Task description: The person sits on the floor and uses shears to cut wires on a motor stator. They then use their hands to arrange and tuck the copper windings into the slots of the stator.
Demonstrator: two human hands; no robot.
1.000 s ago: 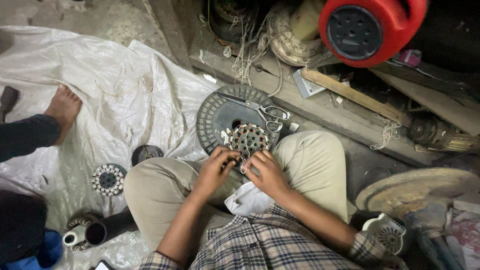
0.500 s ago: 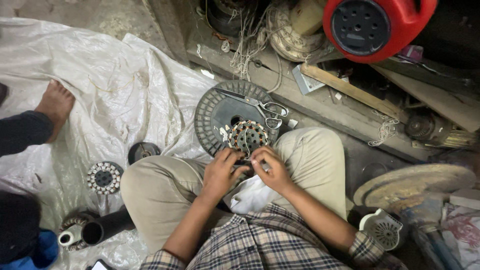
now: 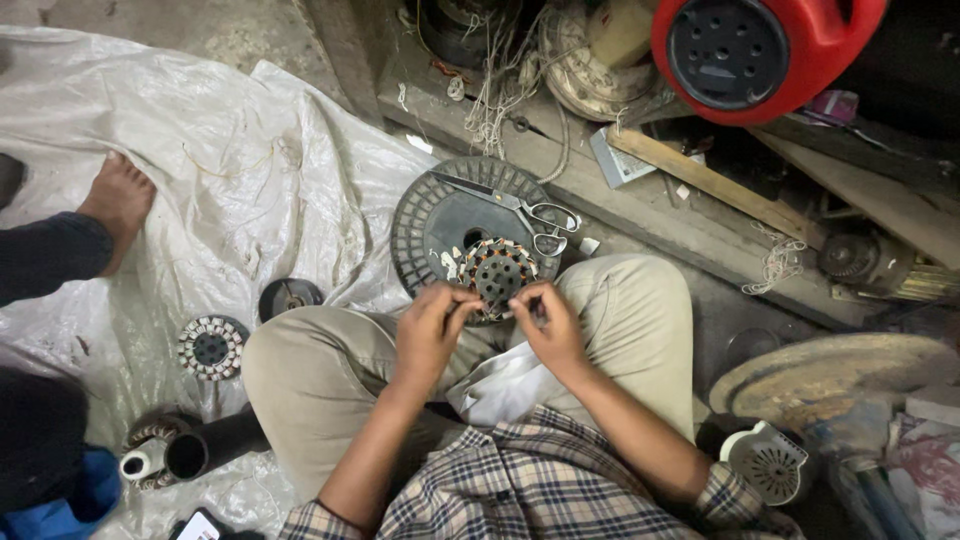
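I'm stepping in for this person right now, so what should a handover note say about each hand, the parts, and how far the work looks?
Left hand: fingers pinched at the near left edge of the round wound stator.
Right hand: fingers pinched at its near right edge.
The stator rests between the knees, against the dark ribbed disc, on which the scissors lie.
Done: the stator shows coils all round its slots.
Left: cannot tell how many coils still need work; a second stator lies on the plastic sheet, untouched.
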